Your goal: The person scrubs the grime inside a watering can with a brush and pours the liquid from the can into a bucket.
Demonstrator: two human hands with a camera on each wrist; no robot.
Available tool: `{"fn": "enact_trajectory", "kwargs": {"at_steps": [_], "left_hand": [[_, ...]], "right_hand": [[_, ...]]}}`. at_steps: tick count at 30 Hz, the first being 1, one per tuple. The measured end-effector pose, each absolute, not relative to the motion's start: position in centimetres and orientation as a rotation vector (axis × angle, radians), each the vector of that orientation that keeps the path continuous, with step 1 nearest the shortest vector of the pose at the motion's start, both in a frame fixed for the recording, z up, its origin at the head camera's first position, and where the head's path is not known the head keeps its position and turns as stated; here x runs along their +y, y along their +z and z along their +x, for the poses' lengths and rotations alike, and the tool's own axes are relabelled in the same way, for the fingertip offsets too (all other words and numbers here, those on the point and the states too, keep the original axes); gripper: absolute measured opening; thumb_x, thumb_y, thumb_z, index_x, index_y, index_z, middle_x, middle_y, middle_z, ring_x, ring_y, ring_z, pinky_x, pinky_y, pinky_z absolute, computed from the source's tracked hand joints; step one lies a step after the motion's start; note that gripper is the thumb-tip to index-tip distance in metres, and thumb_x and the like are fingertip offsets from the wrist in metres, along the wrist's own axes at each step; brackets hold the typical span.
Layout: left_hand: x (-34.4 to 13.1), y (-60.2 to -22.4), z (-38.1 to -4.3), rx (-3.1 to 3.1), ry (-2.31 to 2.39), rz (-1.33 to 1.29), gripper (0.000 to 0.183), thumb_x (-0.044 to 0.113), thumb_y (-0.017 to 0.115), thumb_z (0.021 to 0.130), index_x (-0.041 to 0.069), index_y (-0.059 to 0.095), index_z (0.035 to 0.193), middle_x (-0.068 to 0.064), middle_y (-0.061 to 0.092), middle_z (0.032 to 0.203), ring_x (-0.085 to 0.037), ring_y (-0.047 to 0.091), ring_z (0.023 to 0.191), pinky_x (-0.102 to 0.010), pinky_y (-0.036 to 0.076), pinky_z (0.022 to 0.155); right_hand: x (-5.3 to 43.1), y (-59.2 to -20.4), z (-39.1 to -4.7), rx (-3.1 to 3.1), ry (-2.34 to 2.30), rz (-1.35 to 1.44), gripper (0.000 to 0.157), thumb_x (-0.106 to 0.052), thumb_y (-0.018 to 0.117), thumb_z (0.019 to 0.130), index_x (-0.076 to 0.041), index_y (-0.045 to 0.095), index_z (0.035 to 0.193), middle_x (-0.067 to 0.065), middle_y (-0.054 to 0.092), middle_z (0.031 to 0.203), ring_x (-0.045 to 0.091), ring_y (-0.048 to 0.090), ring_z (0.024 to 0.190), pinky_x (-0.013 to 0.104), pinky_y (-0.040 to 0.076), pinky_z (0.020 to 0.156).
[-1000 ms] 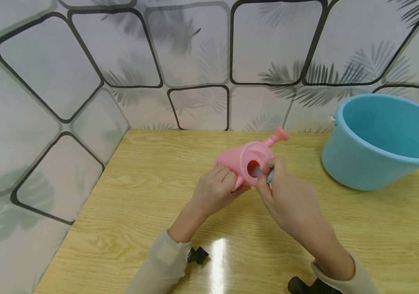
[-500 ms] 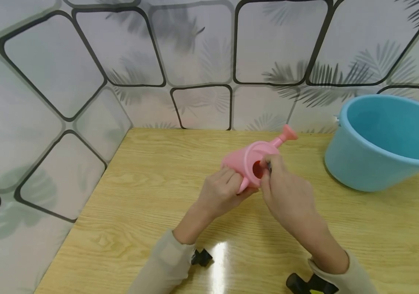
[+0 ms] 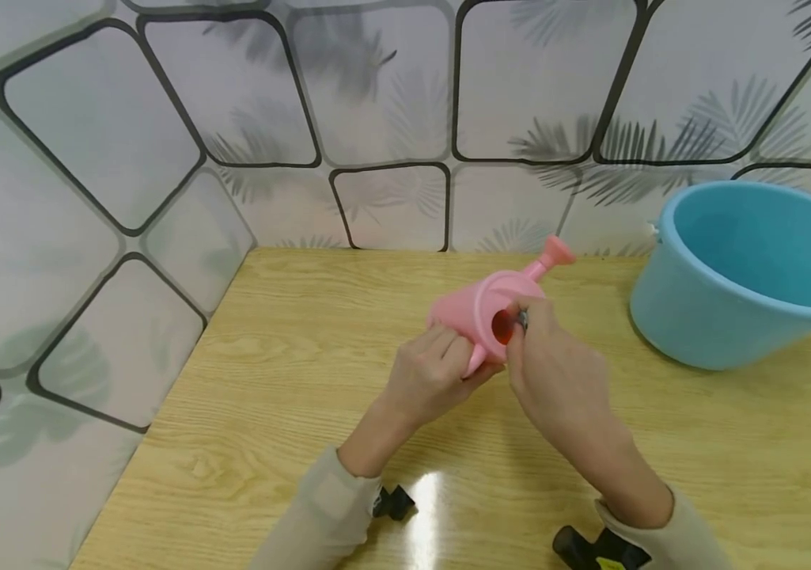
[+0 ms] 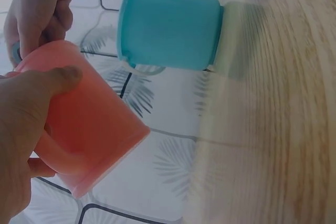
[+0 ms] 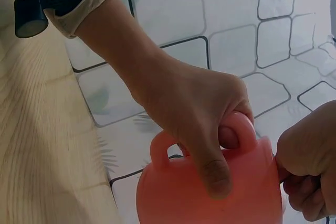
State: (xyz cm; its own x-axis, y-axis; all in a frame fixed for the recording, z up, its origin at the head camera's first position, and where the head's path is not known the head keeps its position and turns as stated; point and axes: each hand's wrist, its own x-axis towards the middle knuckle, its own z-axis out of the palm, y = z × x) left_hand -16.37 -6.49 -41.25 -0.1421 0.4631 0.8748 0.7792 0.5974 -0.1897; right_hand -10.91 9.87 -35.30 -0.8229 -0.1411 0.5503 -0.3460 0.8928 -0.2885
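A pink watering can is tilted above the table, its round opening towards me and its spout at the far right. My left hand grips it by the handle, thumb lying along the body in the right wrist view. At the opening, my right hand pinches a small grey-blue thing. Most of that thing is hidden by the fingers, and I cannot tell its kind. In the left wrist view a bit of it shows beside the can's rim, under the right hand.
To the right, a large light-blue bucket stands on the wooden table near the back wall. Patterned wall covering borders the table at the back and left. Black camera mounts sit at both wrists.
The grey-blue thing showed inside the opening a second ago; now only a bit shows at the right fingers. Can and hands appear slightly further right in the head view.
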Motion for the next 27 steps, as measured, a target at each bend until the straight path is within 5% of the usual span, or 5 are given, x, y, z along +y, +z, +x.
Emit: {"fn": "enact_trajectory", "kwargs": {"at_steps": [12, 21, 27], "left_hand": [[-6.8, -41.5, -16.6, -1.820, -0.356, -1.004, 0.050, 0.035, 0.089, 0.072, 0.013, 0.045, 0.065, 0.004, 0.040, 0.057, -0.005, 0.035, 0.051, -0.015, 0.029, 0.046], [-6.7, -41.1, -16.3, -1.820, -0.382, -1.011, 0.054, 0.037, 0.091, 0.069, 0.013, 0.042, 0.065, 0.004, 0.039, 0.057, -0.004, 0.033, 0.050, -0.014, 0.028, 0.045], [-7.1, -41.2, -16.6, -1.862, -0.333, -0.995, 0.054, 0.039, 0.090, 0.070, 0.013, 0.043, 0.065, 0.004, 0.039, 0.057, -0.005, 0.034, 0.049, -0.016, 0.029, 0.043]], "right_hand": [[10.0, -34.8, -9.9, -2.363, 0.486, 0.430, 0.021, -0.004, 0.063, 0.091, 0.001, 0.055, 0.110, 0.006, 0.048, 0.065, 0.010, 0.026, 0.044, 0.023, 0.022, 0.037], [10.4, -35.4, -11.2, -2.360, 0.514, 0.498, 0.022, -0.001, 0.064, 0.090, 0.001, 0.057, 0.110, 0.013, 0.062, 0.084, 0.020, 0.049, 0.054, 0.031, 0.039, 0.039], [10.6, -34.6, -10.6, -2.334, 0.561, 0.493, 0.028, 0.001, 0.068, 0.088, 0.004, 0.057, 0.113, 0.013, 0.061, 0.079, 0.017, 0.044, 0.051, 0.032, 0.041, 0.041]]}}
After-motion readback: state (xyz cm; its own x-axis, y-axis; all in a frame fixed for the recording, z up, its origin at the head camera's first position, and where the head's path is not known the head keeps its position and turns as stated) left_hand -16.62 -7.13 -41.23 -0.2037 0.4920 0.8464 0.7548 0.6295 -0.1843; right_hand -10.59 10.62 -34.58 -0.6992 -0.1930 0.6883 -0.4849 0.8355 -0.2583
